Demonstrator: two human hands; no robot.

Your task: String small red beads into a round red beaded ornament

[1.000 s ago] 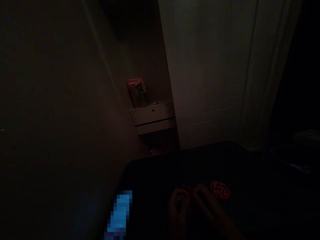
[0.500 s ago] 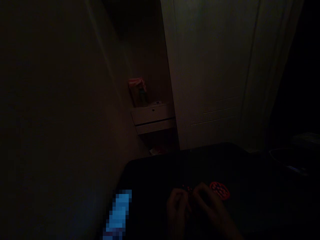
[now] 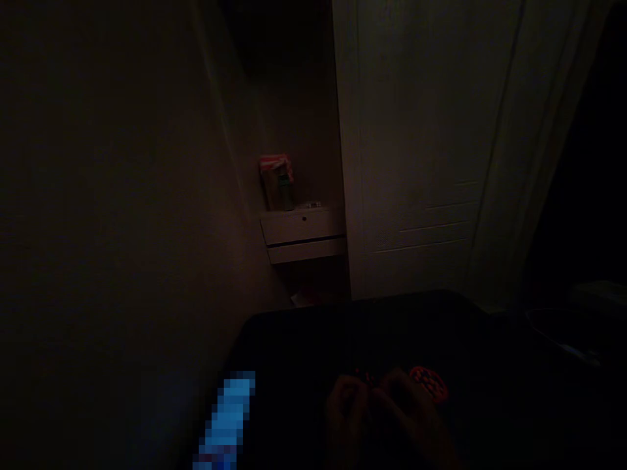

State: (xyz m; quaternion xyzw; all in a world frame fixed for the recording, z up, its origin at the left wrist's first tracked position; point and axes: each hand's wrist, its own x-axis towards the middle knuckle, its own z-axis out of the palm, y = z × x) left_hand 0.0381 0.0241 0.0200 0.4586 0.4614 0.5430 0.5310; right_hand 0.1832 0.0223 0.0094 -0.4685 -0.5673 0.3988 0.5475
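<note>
Both hands are close together over a dark surface (image 3: 289,352), dimly lit. My left hand (image 3: 344,408) is closed, thumb and fingers curled into a pinch. My right hand (image 3: 409,405) is also closed, its fingertips close to the left ones. Whatever they hold is too dark and small to make out. Several tiny red pieces (image 3: 367,376) lie just beyond the fingertips. Right beside my right hand is a round red dish or lid (image 3: 443,390) with several small reddish bits in it, partly covered by the hand.
A glowing blue pixelated rectangle (image 3: 228,414) lies at the left edge of the dark surface. Behind stand a pale wardrobe door (image 3: 411,143) and a drawer unit (image 3: 306,228), with a red-topped package (image 3: 275,163) and a greenish bottle (image 3: 286,192) on it. A wall (image 3: 122,196) borders the left.
The view has shifted slightly, moving the background a little to the right and the hands slightly lower. My right hand is a bit nearer the red dish, both hands still closed.
</note>
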